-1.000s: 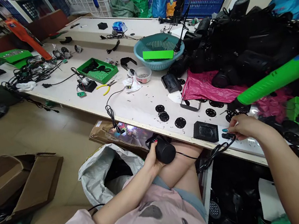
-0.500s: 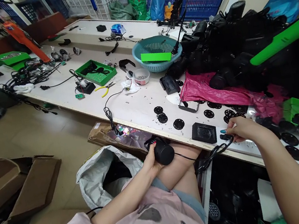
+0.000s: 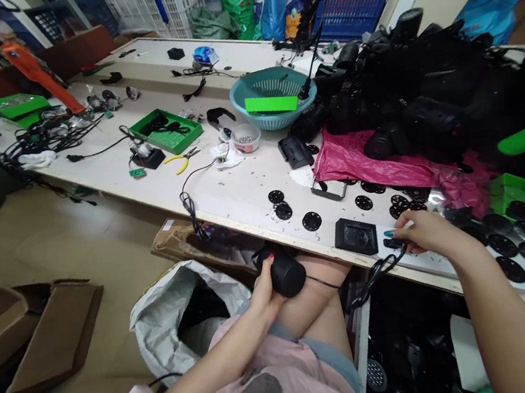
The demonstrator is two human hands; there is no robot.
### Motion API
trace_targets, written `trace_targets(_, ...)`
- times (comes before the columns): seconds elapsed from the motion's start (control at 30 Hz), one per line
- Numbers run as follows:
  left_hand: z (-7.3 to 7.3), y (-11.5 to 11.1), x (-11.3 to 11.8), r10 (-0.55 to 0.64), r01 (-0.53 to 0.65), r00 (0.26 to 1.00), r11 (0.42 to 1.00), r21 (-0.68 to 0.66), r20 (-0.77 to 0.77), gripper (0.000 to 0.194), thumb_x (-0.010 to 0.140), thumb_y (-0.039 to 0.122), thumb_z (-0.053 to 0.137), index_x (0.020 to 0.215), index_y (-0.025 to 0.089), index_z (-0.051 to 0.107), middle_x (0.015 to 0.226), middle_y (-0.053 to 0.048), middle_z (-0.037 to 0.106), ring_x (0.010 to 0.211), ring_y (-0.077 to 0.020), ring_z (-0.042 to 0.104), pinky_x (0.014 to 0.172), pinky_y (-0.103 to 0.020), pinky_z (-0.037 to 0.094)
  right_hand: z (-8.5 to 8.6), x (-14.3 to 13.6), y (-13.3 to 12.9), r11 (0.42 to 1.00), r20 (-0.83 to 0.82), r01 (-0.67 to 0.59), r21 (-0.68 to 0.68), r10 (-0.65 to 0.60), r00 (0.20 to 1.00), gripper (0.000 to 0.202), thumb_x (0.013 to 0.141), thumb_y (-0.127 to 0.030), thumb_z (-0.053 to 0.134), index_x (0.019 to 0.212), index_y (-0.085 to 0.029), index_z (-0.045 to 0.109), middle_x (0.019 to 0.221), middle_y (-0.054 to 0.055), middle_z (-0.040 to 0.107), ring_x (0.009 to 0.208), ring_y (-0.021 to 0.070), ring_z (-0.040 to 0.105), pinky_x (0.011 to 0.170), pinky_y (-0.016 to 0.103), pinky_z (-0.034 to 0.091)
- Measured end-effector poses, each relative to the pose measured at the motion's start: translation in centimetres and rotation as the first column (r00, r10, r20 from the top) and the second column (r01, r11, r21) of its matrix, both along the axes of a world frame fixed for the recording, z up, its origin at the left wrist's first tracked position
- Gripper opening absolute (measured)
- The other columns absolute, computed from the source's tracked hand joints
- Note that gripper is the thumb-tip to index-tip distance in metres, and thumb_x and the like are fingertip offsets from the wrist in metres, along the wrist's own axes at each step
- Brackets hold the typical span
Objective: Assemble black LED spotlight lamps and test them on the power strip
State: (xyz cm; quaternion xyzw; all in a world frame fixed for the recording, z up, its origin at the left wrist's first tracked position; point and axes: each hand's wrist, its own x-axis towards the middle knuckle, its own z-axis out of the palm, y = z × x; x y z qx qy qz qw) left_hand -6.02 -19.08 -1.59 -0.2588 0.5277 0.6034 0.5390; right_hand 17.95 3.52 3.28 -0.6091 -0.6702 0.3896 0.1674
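Note:
My left hand [image 3: 265,291] is closed around a black cylindrical projector light [image 3: 287,273], held above my lap and pointing toward the cardboard box under the table edge. A thin black cord runs from the light to a looped bundle of cable [image 3: 372,282] hanging at the edge. My right hand [image 3: 419,233] pinches a black plug [image 3: 392,242] at a white power strip on the table's front edge. Whether the pins sit in the socket cannot be seen. Left of the plug lies a square black housing [image 3: 355,236].
Black perforated discs [image 3: 311,221] are scattered on the table. A heap of black parts [image 3: 406,90] lies on pink plastic [image 3: 368,161] at right. Farther back are a teal basket [image 3: 238,102], yellow pliers [image 3: 180,162] and a green tray [image 3: 177,145]. An open white sack [image 3: 150,324] stands left of my legs.
The coloured light spots inside the cardboard box have gone out. Both hands keep nearly the same positions, and the whole view has shifted slightly. The green bar at right has moved right in view.

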Motion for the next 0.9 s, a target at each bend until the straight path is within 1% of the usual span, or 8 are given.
trace_targets(0.1, 0.7, -1.7, 1.8, -0.016, 0.015, 0.996, 1.0, -0.003, -0.083, 0.03, 0.089, 0.03, 0.065, 0.114, 0.015, 0.065, 0.105, -0.01, 0.075, 0.098, -0.0193, 0.071, 0.084, -0.027, 0.058, 2.3, 0.6, -2.5, 0.981, -0.02, 0.09, 0.17, -0.088, 0.996, 0.027, 0.059, -0.033, 0.08, 0.08, -0.019, 0.071, 0.066, 0.004, 0.071, 0.055, 0.0176, 0.064, 0.054, 0.029, 0.051)
trace_targets(0.17, 0.3, -3.0, 2.5, -0.09, 0.09, 0.978, 0.996, -0.009, -0.187, 0.033, 0.085, 0.026, 0.069, 0.117, 0.018, 0.065, 0.106, -0.006, 0.075, 0.108, -0.0196, 0.069, 0.086, -0.023, 0.057, 4.0, 1.1, -3.6, 0.88, -0.132, 0.281, 0.382, -0.249, 0.96, 0.04, 0.078, -0.043, 0.064, 0.109, -0.02, 0.064, 0.104, 0.01, 0.071, 0.085, 0.0194, 0.069, 0.072, 0.032, 0.055)
trace_targets(0.27, -0.5, -3.4, 2.4, -0.269, 0.285, 0.94, 0.957, 0.049, -0.209, 0.055, 0.07, 0.027, 0.081, 0.122, 0.025, 0.063, 0.106, -0.004, 0.076, 0.114, -0.0281, 0.066, 0.088, -0.033, 0.059, 7.0, 2.5, -3.0, 0.373, -0.551, 0.646, 0.666, -0.337, 0.763, 0.045, 0.08, -0.038, 0.063, 0.12, -0.019, 0.055, 0.126, 0.014, 0.059, 0.111, 0.0221, 0.061, 0.093, 0.039, 0.052)
trace_targets(0.33, 0.1, -2.4, 2.2, -0.35, 0.373, 0.917, 0.922, 0.1, -0.193, 0.061, 0.066, 0.03, 0.084, 0.123, 0.026, 0.063, 0.107, -0.005, 0.077, 0.114, -0.0319, 0.066, 0.091, -0.039, 0.058, 9.0, 3.7, -1.5, 0.233, -0.674, 0.726, 0.647, -0.27, 0.687, 0.055, 0.077, -0.036, 0.066, 0.126, -0.021, 0.049, 0.137, 0.013, 0.052, 0.125, 0.0225, 0.053, 0.104, 0.043, 0.044)
trace_targets(0.47, 3.5, 1.7, 2.1, -0.45, 0.483, 0.874, 0.845, 0.228, -0.184, 0.065, 0.063, 0.036, 0.085, 0.123, 0.021, 0.064, 0.101, -0.008, 0.078, 0.107, -0.0332, 0.069, 0.096, -0.044, 0.055, 10.7, 4.5, 1.7, 0.661, -0.79, 0.64, 0.39, -0.117, 0.602, 0.061, 0.08, -0.05, 0.055, 0.137, -0.033, 0.04, 0.142, 0.006, 0.051, 0.136, 0.0224, 0.046, 0.111, 0.055, 0.033)
trace_targets(0.53, 4.9, 4.1, 2.0, -0.502, 0.536, 0.844, 0.775, 0.335, -0.189, 0.068, 0.063, 0.034, 0.085, 0.126, 0.019, 0.062, 0.105, -0.01, 0.077, 0.111, -0.0325, 0.067, 0.101, -0.044, 0.051, 10.6, 3.6, 2.7, 0.795, -0.807, 0.522, 0.309, -0.071, 0.586, 0.059, 0.078, -0.05, 0.06, 0.134, -0.037, 0.045, 0.138, 0.003, 0.054, 0.132, 0.0232, 0.05, 0.109, 0.055, 0.035)
trace_targets(0.7, 4.8, 7.3, 1.7, -0.599, 0.587, 0.789, 0.671, 0.453, -0.135, 0.076, 0.062, 0.04, 0.088, 0.13, 0.017, 0.06, 0.113, -0.014, 0.074, 0.116, -0.0328, 0.064, 0.107, -0.045, 0.045, 10.5, -0.9, 5.1, 0.868, -0.804, 0.405, 0.287, -0.012, 0.595, 0.047, 0.076, -0.045, 0.069, 0.121, -0.037, 0.055, 0.122, 0.0, 0.062, 0.119, 0.0211, 0.058, 0.103, 0.049, 0.045)
trace_targets(0.9, 4.1, 8.5, 2.2, -0.581, 0.522, 0.814, 0.714, 0.466, -0.021, 0.085, 0.067, 0.077, 0.066, 0.122, 0.011, 0.066, 0.104, -0.02, 0.075, 0.107, -0.0367, 0.068, 0.098, -0.05, 0.051, 11.5, -7.2, 8.3, 0.913, -0.765, 0.176, 0.369, 0.191, 0.614, 0.034, 0.077, -0.053, 0.07, 0.096, -0.026, 0.063, 0.1, 0.0, 0.067, 0.098, 0.0212, 0.066, 0.086, 0.043, 0.058)
